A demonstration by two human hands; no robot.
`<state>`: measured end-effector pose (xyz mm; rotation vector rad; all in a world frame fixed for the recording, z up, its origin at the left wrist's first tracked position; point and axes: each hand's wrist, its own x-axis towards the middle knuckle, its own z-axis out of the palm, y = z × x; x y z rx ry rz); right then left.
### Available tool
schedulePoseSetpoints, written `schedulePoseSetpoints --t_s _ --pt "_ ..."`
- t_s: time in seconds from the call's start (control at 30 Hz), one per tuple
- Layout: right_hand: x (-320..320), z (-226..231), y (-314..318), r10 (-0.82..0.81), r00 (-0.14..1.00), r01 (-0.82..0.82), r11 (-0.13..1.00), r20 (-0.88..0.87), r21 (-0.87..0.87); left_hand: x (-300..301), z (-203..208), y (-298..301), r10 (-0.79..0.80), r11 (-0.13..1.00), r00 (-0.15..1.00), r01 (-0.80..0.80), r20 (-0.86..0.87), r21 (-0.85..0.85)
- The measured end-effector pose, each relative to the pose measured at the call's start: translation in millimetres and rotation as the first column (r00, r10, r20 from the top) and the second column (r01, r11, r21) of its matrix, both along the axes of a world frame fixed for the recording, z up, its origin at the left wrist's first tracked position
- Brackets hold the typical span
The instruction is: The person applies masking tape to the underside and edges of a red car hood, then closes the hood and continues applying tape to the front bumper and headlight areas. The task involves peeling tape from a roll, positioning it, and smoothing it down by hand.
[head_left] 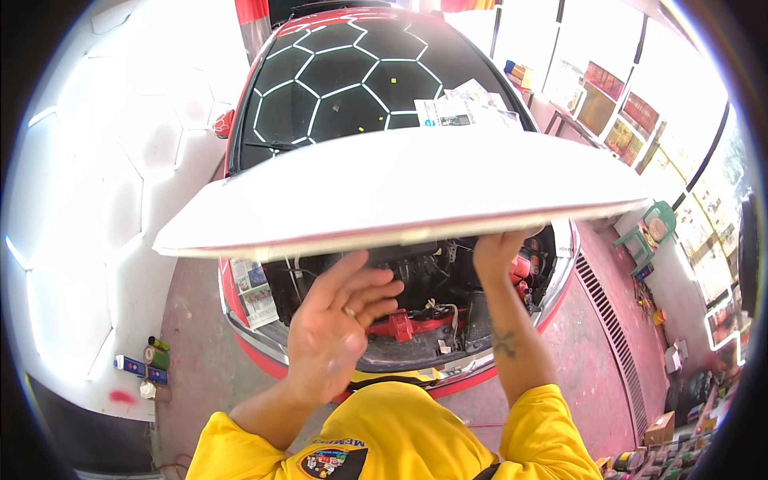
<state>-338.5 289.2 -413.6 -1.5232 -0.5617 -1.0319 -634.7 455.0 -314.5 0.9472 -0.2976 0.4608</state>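
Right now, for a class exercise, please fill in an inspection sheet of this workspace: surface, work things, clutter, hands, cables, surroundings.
Surface: stained reddish floor, drain grate at right.
Work things: white hood raised over the open engine bay of a red car.
Clutter: newspaper sheets at the windshield; cardboard box at lower right.
Hands: left hand open near the hood's edge, contact unclear; right hand at that edge, fingers partly hidden.
Cables: pale wire-like strand in the engine bay.
Surroundings: green chair at right.

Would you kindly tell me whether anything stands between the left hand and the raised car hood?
Nothing visible does: the left hand is open, close by the near edge of the car hood.
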Motion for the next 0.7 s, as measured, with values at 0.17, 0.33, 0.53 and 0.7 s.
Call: schedulePoseSetpoints --t_s 0.17,0.33,0.53,0.7 --pt "16.2 -128.6 -3.3 -0.015 0.989 0.040 0.985 0.144 -0.169 -42.2 -14.1 -44.8 -0.064 0.930 0.998 0.061 0.005 -0.361" --pt "1.9 -161.3 -20.0 0.060 0.998 -0.055 0.972 0.015 -0.228 -67.8 -15.9 -63.8 -0.003 0.839 0.998 -0.035 -0.070 -0.544" --pt "-17.7 -187.4 -37.1 0.131 0.986 -0.153 0.955 -0.104 -0.253 -65.3 -55.4 -78.5 -0.028 0.743 0.984 -0.098 -0.177 -0.662" --pt "-43.1 -211.1 -62.5 0.137 0.971 -0.188 0.945 -0.197 -0.269 -66.9 -82.8 -87.4 -0.036 0.670 0.950 -0.208 -0.311 -0.712"
